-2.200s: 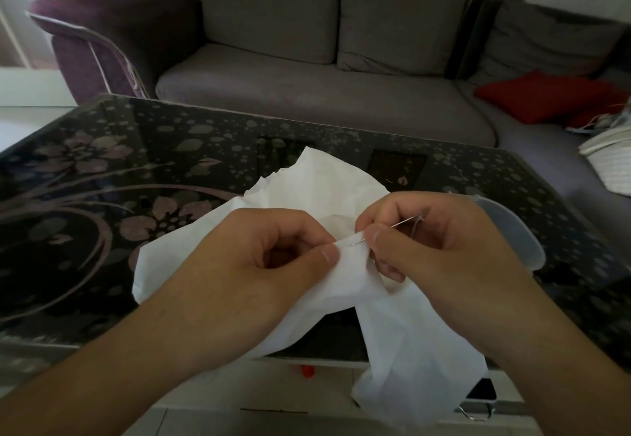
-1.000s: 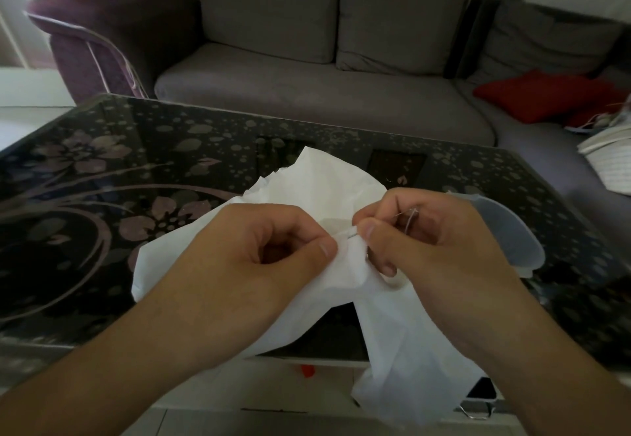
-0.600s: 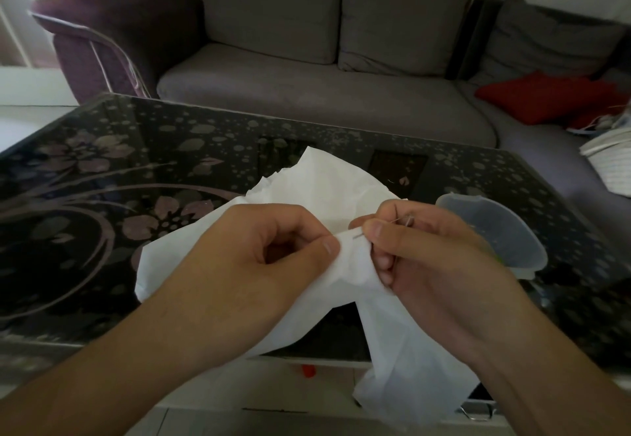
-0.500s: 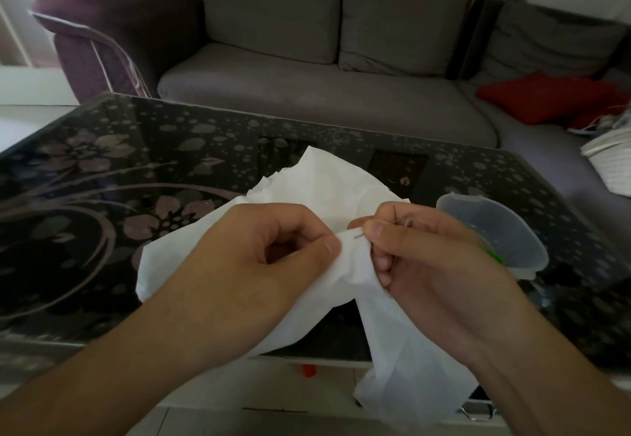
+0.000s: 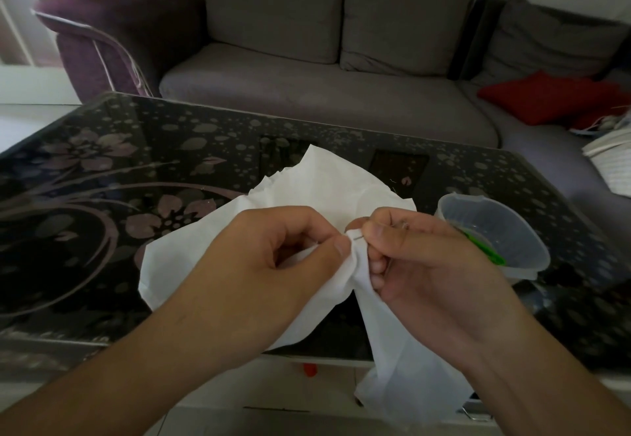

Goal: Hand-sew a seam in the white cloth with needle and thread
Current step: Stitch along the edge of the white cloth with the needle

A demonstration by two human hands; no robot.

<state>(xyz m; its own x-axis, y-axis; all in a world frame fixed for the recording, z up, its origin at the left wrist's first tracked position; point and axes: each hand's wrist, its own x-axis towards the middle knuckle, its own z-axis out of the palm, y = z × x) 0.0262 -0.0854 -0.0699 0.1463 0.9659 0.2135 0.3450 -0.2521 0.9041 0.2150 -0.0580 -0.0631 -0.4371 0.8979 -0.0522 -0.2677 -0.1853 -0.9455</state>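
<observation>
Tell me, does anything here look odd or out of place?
Nothing serious. Part of the white cloth hangs over the table edge, and the plastic tub stands near the right hand.

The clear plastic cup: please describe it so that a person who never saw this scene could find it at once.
Start from the dark glass table with the flower pattern in front of the grey sofa. The clear plastic cup lies tilted on the table's right side, just beyond the right hand. It is the only see-through thing there, and something bright green shows inside it.

no readable text, no labels, no brands (table pattern is only floral)
</observation>
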